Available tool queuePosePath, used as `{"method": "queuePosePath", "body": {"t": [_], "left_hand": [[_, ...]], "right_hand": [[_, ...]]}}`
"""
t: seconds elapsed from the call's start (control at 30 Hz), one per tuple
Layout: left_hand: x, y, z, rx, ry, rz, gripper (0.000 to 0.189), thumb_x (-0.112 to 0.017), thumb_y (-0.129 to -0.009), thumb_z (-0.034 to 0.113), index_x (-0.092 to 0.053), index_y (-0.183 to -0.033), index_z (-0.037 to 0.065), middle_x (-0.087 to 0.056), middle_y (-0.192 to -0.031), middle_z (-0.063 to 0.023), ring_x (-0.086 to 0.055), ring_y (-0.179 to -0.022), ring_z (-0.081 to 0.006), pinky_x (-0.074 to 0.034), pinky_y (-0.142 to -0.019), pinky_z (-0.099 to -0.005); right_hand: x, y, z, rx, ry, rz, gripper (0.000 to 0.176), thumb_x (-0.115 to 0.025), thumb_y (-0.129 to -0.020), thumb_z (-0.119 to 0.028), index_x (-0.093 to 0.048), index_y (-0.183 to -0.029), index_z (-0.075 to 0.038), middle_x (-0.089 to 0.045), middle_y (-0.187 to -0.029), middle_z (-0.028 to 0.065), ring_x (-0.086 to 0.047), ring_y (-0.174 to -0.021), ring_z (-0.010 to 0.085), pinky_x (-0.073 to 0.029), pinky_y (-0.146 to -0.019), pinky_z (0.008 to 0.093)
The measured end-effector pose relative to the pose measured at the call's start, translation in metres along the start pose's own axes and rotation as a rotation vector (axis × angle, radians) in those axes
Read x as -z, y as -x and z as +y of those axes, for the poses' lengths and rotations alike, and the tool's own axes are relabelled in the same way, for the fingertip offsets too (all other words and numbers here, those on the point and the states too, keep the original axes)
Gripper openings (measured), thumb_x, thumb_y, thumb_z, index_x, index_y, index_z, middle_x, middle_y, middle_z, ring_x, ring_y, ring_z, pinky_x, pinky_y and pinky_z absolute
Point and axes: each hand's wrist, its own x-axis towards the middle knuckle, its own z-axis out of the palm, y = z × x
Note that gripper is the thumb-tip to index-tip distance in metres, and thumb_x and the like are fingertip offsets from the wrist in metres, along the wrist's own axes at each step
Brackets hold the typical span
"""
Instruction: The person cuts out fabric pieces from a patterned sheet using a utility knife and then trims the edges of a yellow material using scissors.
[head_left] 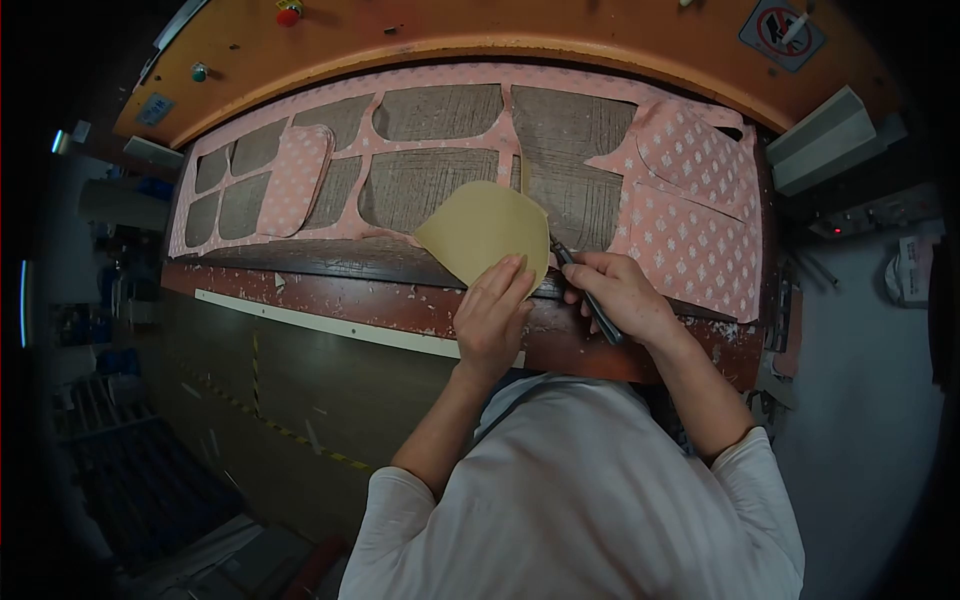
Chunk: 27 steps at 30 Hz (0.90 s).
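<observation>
My left hand (492, 312) holds a rounded tan piece of sheet material (487, 232) near its lower edge, the fingers lying close together across it. The piece overlaps the pink patterned sheet (690, 230) and the dark cutting board (430, 185) behind it. My right hand (620, 292) is closed round a slim tool with a dark handle (600, 318). The tool's front end is right beside the tan piece's right edge, and its exact kind is hard to make out.
Large cut-outs open the pink sheet. Rounded pink pieces (297, 180) lie stacked on its left part. An orange machine beam (420, 35) spans the back, with a red button (289, 14). Scraps litter the red-brown front ledge (400, 303).
</observation>
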Motion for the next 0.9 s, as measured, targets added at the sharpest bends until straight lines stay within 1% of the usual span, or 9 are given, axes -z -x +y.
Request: {"method": "queuePosePath", "body": {"t": [0.1, 0.2, 0.3, 0.4, 0.5, 0.6, 0.7, 0.8, 0.9], "left_hand": [[-0.001, -0.001, 0.0, -0.024, 0.002, -0.005, 0.035, -0.072, -0.083, 0.004, -0.069, -0.118, 0.002, -0.067, -0.125, -0.0177, -0.064, -0.117, -0.0361, -0.051, -0.1, -0.0459], [-0.001, 0.0, -0.001, -0.037, -0.012, -0.009, 0.036, -0.072, -0.082, 0.005, -0.069, -0.118, 0.002, -0.067, -0.126, -0.0169, -0.064, -0.117, -0.0356, -0.051, -0.1, -0.0462], [-0.001, 0.0, 0.0, -0.045, -0.026, -0.039, 0.037, -0.073, -0.082, 0.007, -0.069, -0.119, 0.003, -0.066, -0.126, -0.0162, -0.064, -0.118, -0.0354, -0.051, -0.101, -0.0471], [-0.001, 0.001, 0.0, -0.054, -0.037, -0.051, 0.038, -0.074, -0.082, 0.009, -0.069, -0.119, 0.004, -0.066, -0.127, -0.0152, -0.063, -0.119, -0.035, -0.051, -0.101, -0.048], [0.0, 0.002, 0.0, -0.041, -0.045, -0.071, 0.038, -0.074, -0.082, 0.009, -0.069, -0.12, 0.005, -0.066, -0.128, -0.0147, -0.063, -0.121, -0.0344, -0.05, -0.102, -0.0487], [-0.001, 0.004, 0.0, -0.034, -0.046, -0.081, 0.038, -0.074, -0.082, 0.009, -0.069, -0.12, 0.005, -0.066, -0.129, -0.0145, -0.063, -0.122, -0.034, -0.049, -0.103, -0.0495], [-0.002, 0.005, -0.001, -0.028, -0.045, -0.089, 0.037, -0.073, -0.083, 0.009, -0.069, -0.12, 0.005, -0.066, -0.129, -0.0146, -0.063, -0.122, -0.0341, -0.049, -0.103, -0.05], [-0.002, 0.005, 0.0, -0.032, -0.033, -0.088, 0.035, -0.072, -0.085, 0.009, -0.069, -0.12, 0.004, -0.066, -0.129, -0.0148, -0.063, -0.121, -0.0342, -0.05, -0.103, -0.0502], [-0.002, 0.005, 0.001, -0.028, -0.046, -0.095, 0.034, -0.071, -0.086, 0.009, -0.069, -0.12, 0.004, -0.066, -0.128, -0.0149, -0.063, -0.121, -0.0343, -0.05, -0.103, -0.0505]], "right_hand": [[0.002, -0.004, 0.002, -0.005, -0.02, -0.023, 0.036, -0.058, -0.098, -0.032, -0.068, -0.11, 0.001, -0.067, -0.083, 0.0039, -0.059, -0.065, 0.0091, -0.05, -0.054, 0.0266], [0.004, -0.018, 0.01, 0.11, 0.107, -0.016, 0.039, -0.059, -0.098, -0.032, -0.067, -0.118, 0.0, -0.066, -0.083, 0.0032, -0.059, -0.067, 0.0089, -0.049, -0.056, 0.0257], [0.0, -0.011, 0.002, 0.091, 0.055, 0.011, 0.041, -0.058, -0.099, -0.031, -0.065, -0.125, 0.0, -0.064, -0.084, 0.0018, -0.059, -0.072, 0.0088, -0.05, -0.059, 0.0248], [0.003, -0.011, 0.007, 0.123, -0.018, -0.045, 0.043, -0.056, -0.1, -0.028, -0.062, -0.131, 0.0, -0.063, -0.087, 0.0008, -0.058, -0.077, 0.0085, -0.05, -0.06, 0.0242], [0.009, -0.013, 0.015, 0.149, -0.022, -0.083, 0.042, -0.053, -0.101, -0.026, -0.06, -0.134, 0.001, -0.063, -0.091, 0.0006, -0.057, -0.079, 0.0082, -0.05, -0.06, 0.024], [0.016, -0.014, 0.013, 0.134, -0.026, -0.142, 0.042, -0.048, -0.103, -0.02, -0.055, -0.136, 0.004, -0.062, -0.091, 0.0018, -0.056, -0.075, 0.0085, -0.051, -0.059, 0.0228], [0.017, -0.019, 0.019, 0.137, -0.06, -0.181, 0.038, -0.05, -0.102, -0.023, -0.061, -0.129, 0.001, -0.062, -0.093, 0.0011, -0.056, -0.078, 0.0083, -0.051, -0.061, 0.0249], [0.013, -0.018, 0.016, 0.107, -0.104, -0.143, 0.036, -0.05, -0.102, -0.022, -0.061, -0.126, 0.003, -0.062, -0.093, 0.0014, -0.056, -0.078, 0.0091, -0.051, -0.061, 0.0255], [0.01, -0.02, 0.021, 0.178, -0.055, -0.111, 0.039, -0.05, -0.102, -0.021, -0.059, -0.13, 0.003, -0.064, -0.091, 0.0023, -0.057, -0.078, 0.0095, -0.052, -0.062, 0.026]]}}
